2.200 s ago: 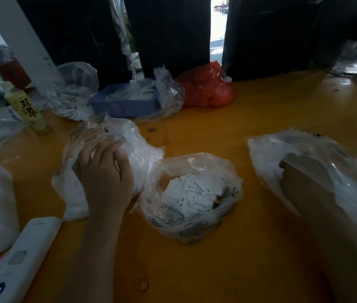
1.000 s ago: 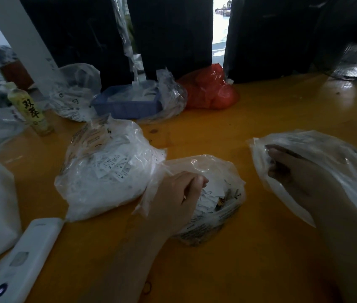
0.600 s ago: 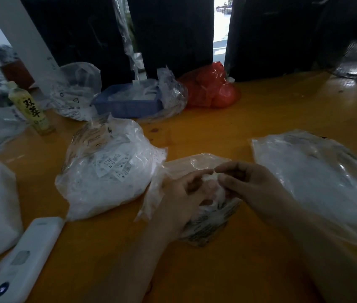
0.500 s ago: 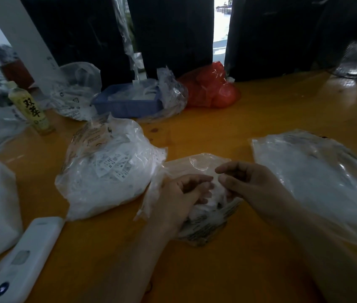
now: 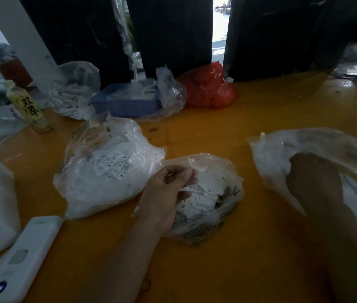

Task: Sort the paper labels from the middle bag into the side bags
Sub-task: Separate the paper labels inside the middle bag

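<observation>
Middle bag (image 5: 212, 206): clear plastic, sitting on the yellow table (image 5: 227, 132) between the two side bags, its mouth open upward and toward the far side; roughly round, no clear long axis.
Paper labels (image 5: 206, 191): a loose white heap inside the middle bag, lying every which way; a few show "XS" print.
Left hand (image 5: 168, 193): at the near-left rim of the middle bag, forearm coming in from the lower left, fingers curled with the tips pinching something pale at the bag's mouth, film or a label, I can't say which.
Left bag (image 5: 105, 167): full, white with labels, touching the middle bag's left side, its long axis running from near-left to far-right.
Right bag (image 5: 304, 149): lies well apart to the right, mouth toward the near right.
Right hand (image 5: 312, 178): pushed inside the right bag, seen dimly through the film; whether it holds anything I cannot tell.
Behind: blue tray (image 5: 127, 103), red bag (image 5: 210, 88), bottle (image 5: 30, 108).
Near left: white device (image 5: 20, 261).
</observation>
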Demonstrator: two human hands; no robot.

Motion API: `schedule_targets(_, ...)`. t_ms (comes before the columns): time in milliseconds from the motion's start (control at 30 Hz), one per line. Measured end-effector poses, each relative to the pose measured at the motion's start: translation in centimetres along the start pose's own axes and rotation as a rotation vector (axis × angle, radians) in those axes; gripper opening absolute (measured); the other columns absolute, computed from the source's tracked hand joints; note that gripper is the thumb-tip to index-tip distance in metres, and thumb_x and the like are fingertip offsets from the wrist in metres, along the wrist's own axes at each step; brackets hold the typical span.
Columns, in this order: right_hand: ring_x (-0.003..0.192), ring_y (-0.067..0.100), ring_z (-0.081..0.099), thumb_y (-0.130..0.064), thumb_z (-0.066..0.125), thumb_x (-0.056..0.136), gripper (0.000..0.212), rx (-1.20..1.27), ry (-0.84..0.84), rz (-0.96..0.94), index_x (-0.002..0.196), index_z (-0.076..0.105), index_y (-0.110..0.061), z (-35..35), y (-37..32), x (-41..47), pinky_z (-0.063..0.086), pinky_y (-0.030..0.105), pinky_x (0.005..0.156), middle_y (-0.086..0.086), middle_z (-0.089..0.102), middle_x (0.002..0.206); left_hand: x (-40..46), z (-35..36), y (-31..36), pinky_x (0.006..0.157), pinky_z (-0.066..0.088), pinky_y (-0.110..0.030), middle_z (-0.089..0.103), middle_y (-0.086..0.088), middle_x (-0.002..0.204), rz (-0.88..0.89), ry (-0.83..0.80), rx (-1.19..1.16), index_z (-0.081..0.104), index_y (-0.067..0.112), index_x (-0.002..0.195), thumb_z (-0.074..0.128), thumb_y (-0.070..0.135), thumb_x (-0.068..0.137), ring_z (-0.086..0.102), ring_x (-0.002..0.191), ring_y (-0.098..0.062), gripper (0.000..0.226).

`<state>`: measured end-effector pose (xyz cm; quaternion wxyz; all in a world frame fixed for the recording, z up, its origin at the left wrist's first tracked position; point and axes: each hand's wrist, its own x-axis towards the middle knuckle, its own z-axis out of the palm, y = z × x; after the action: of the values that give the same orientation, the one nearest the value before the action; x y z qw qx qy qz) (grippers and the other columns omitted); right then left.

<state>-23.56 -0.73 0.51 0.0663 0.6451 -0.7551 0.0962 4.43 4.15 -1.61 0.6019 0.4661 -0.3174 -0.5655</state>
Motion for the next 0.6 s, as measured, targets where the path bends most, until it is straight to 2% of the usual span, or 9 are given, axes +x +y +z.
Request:
schedule_targets(67, 0.079, 0.028, 0.065, -0.015, 0.048, 0.101, 0.022, -0.016, -0.08, -0.042, 0.095, 0.068, -0.007, -0.1, -0.7, -0.3, 0.055, 0.043, 0.081, 0.013, 0.067, 0.088, 0.0, 0.0, -0.1, 0.062, 0.059, -0.018, 0.08, -0.015, 0.101, 0.001, -0.009, -0.064, 0.068, 0.008, 0.099, 0.079, 0.015, 0.075, 0.079, 0.091, -0.02, 0.026)
schedule_targets(167, 0.066, 0.035, 0.064, -0.018, 0.041, 0.105, 0.035, 0.213, -0.047, -0.072, 0.089, 0.066, 0.0, 0.2, -2.6, -0.3, 0.056, 0.044, 0.069, 0.015, 0.063, 0.071, 0.2, -0.1, -0.2, 0.073, 0.062, -0.022, 0.078, -0.022, 0.099, 0.001, -0.029, -0.165, 0.067, 0.002, 0.098, 0.078, 0.009, 0.074, 0.079, 0.092, -0.027, 0.028)
schedule_targets(233, 0.06, 0.034, 0.064, -0.025, 0.039, 0.107, 0.04, 0.384, -0.031, -0.089, 0.088, 0.066, -0.002, 0.3, -3.7, -0.4, 0.053, 0.04, 0.059, 0.011, 0.059, 0.064, 0.3, -0.1, -0.3, 0.076, 0.062, -0.023, 0.078, -0.024, 0.1, -0.003, -0.036, -0.18, 0.068, -0.002, 0.104, 0.077, 0.01, 0.076, 0.079, 0.095, -0.03, 0.031)
schedule_targets(300, 0.058, 0.02, 0.063, -0.035, 0.045, 0.105, 0.026, 0.537, -0.071, -0.176, 0.093, 0.063, -0.021, 0.5, -4.6, -1.2, 0.052, 0.031, 0.053, -0.002, 0.062, 0.068, 0.4, -0.1, -0.5, 0.078, 0.062, -0.023, 0.078, -0.024, 0.101, -0.008, -0.034, -0.186, 0.071, -0.003, 0.107, 0.078, 0.012, 0.077, 0.078, 0.097, -0.031, 0.035)
schedule_targets(367, 0.059, 0.007, 0.062, -0.036, 0.055, 0.101, 0.009, 0.673, -0.089, -0.346, 0.094, 0.06, -0.034, 0.8, -5.5, -2.5, 0.049, 0.017, 0.05, -0.017, 0.06, 0.07, 0.4, 0.0, -0.5, 0.078, 0.062, -0.024, 0.078, -0.024, 0.102, -0.015, -0.027, -0.198, 0.076, -0.002, 0.105, 0.078, 0.012, 0.077, 0.078, 0.097, -0.031, 0.032)
schedule_targets(433, 0.07, -0.004, 0.063, -0.027, 0.062, 0.099, 0.006, 0.78, -0.099, -0.532, 0.098, 0.067, -0.031, 1.2, -6.3, -3.4, 0.047, 0.01, 0.057, -0.024, 0.06, 0.074, 0.4, 0.0, -0.6, 0.078, 0.062, -0.024, 0.078, -0.024, 0.103, -0.019, -0.025, -0.199, 0.076, -0.002, 0.105, 0.079, 0.012, 0.078, 0.079, 0.097, -0.03, 0.031)
schedule_targets(500, 0.077, -0.002, 0.063, -0.023, 0.064, 0.098, 0.01, 0.765, -0.118, -0.669, 0.104, 0.073, -0.024, 1.9, -7.0, -3.7, 0.049, 0.011, 0.064, -0.023, 0.064, 0.083, 0.4, 0.0, -0.6, 0.076, 0.063, -0.025, 0.078, -0.023, 0.103, -0.018, -0.027, -0.194, 0.074, -0.002, 0.106, 0.078, 0.011, 0.078, 0.079, 0.096, -0.029, 0.031)
schedule_targets(600, 0.08, 0.006, 0.056, -0.025, 0.061, 0.1, 0.015, 0.644, -0.047, -0.658, 0.108, 0.072, -0.019, 2.9, -7.2, -3.1, 0.043, 0.014, 0.07, -0.007, 0.07, 0.096, 0.4, 0.0, -0.4, 0.075, 0.063, -0.025, 0.078, -0.022, 0.104, -0.039, -0.02, -0.223, 0.071, -0.003, 0.109, 0.077, 0.009, 0.079, 0.079, 0.095, -0.029, 0.033)
